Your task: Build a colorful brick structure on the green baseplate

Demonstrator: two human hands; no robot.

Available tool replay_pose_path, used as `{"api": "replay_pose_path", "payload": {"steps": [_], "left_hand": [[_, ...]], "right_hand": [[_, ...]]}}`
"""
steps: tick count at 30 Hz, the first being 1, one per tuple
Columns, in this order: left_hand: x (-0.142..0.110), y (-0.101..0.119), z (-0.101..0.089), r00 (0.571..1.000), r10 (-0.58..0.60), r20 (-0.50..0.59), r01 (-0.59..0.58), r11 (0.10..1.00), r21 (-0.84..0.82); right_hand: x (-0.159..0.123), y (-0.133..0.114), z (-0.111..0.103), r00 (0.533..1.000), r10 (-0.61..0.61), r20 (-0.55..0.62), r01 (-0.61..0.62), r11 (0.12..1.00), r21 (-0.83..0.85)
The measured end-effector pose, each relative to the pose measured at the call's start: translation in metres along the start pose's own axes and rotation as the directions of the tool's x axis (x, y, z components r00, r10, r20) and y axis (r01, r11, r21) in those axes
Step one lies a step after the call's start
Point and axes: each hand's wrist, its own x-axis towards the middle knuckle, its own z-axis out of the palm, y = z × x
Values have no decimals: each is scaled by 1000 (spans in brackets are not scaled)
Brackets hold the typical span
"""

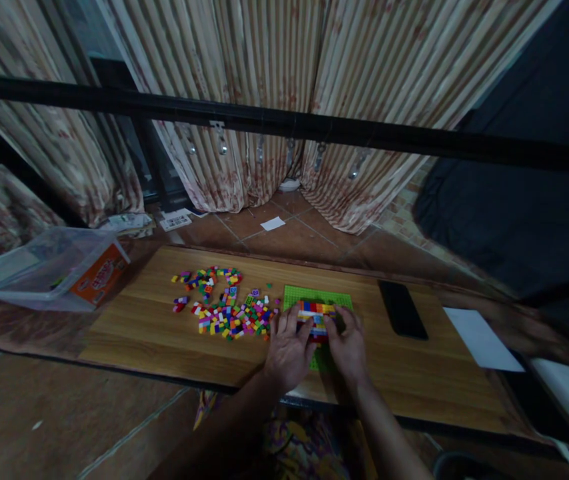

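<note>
A green baseplate (317, 297) lies on the wooden board (154, 320), with rows of coloured bricks (315, 311) stacked on it. My left hand (289, 347) rests on the plate's left side, fingers spread and tips touching the stacked bricks. My right hand (348, 343) sits on the plate's right side, fingers curled down onto the same bricks. Left of the plate lies a loose pile of small coloured bricks (224, 307).
A black phone (403, 309) lies right of the plate, a white sheet (481, 339) further right. A clear plastic box with an orange label (54, 267) sits at the left. A black bar (284, 123) crosses the view before the curtains (274, 80).
</note>
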Motion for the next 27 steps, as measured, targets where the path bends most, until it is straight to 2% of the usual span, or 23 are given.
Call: {"api": "replay_pose_path", "payload": {"steps": [5,9,13,17,21,27], "left_hand": [[0,1,3,1000,-12,3,12,1000,-2],[0,0,4,1000,-9,7,9,1000,-27],[-1,0,4,1000,1,18,-1,999,-39],[-1,0,4,1000,-3,23,5,998,-61],[0,0,4,999,-4,44,6,998,-66],[-2,2,4,1000,-10,19,11,998,-59]], "right_hand": [[4,-8,11,1000,8,-20,-10,994,-113],[4,-8,17,998,47,-41,-51,994,-94],[6,-5,18,994,103,-19,-104,993,-61],[6,-3,19,995,103,-11,-103,994,-34],[5,-3,20,994,113,-3,-113,991,-78],[7,-1,19,994,93,60,-84,987,-136]]}}
